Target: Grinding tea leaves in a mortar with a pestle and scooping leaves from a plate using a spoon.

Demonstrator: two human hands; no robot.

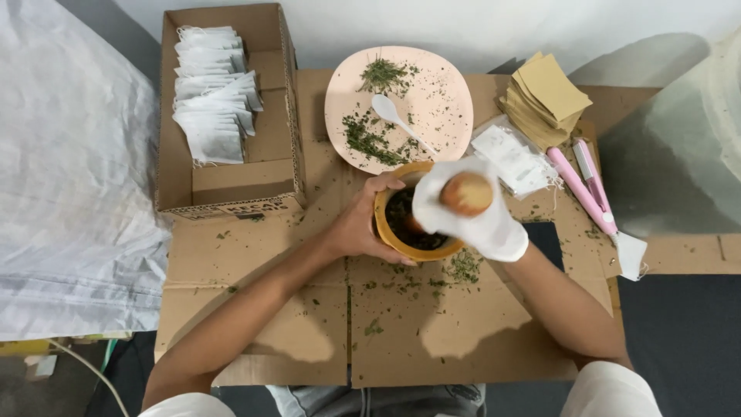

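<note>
Fingers of the gloved right hand (478,216) wrapped around the pestle (465,193), bare left hand (363,228) cupping the mortar (386,232).

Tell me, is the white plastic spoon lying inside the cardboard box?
No, the white plastic spoon lies on the round pink plate among dried green herbs, while the cardboard box holds white paper sachets.

- My left hand (363,228) is bare, fingers (384,185) curled in a cupping grip, thumb low and near me.
- My left forearm runs in from the lower left, elbow bent.
- My right hand (471,208) wears a white glove, closed in a fist-like grip.
- My right forearm comes in from the lower right, wrist raised.
</note>
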